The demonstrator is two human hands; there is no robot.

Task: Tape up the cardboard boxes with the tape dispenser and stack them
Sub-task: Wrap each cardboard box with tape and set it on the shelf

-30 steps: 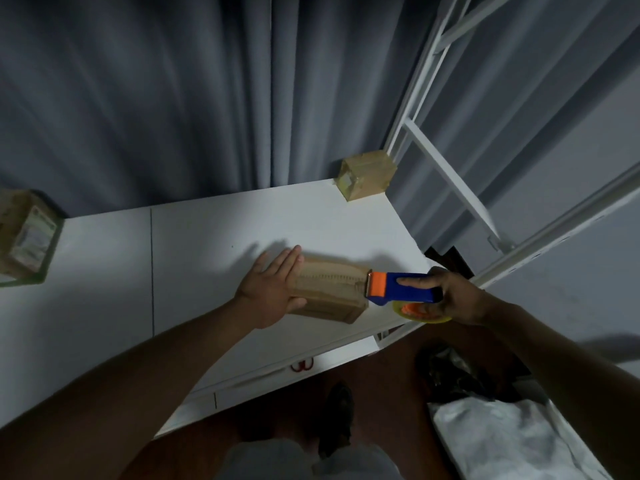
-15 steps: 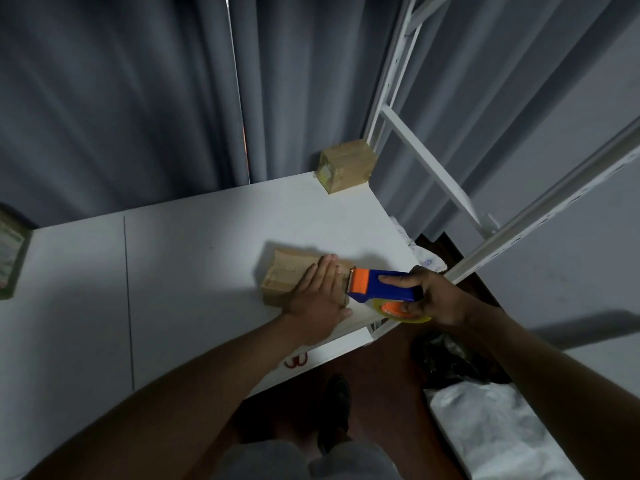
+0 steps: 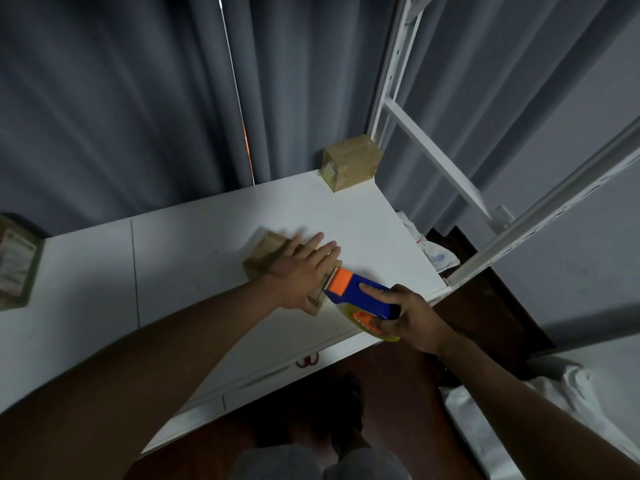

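A small flat cardboard box [image 3: 268, 252] lies on the white table [image 3: 194, 258] near its front right edge. My left hand [image 3: 303, 271] rests flat on top of the box with straight fingers, pressing it down. My right hand [image 3: 405, 315] grips a blue and orange tape dispenser [image 3: 358, 294] with a yellowish tape roll under it. The dispenser's toothed front edge touches the box's right end beside my left fingers. A second taped box [image 3: 351, 162] stands at the table's far right corner.
A third box [image 3: 15, 263] with a label sits at the table's left edge. A white metal rack frame [image 3: 446, 174] rises right of the table. Grey curtains hang behind. White bags [image 3: 485, 420] lie on the dark floor at the right.
My left hand slid along the box top from its left end to its right end. The dispenser stayed at the box's right end. The camera shifted slightly right.
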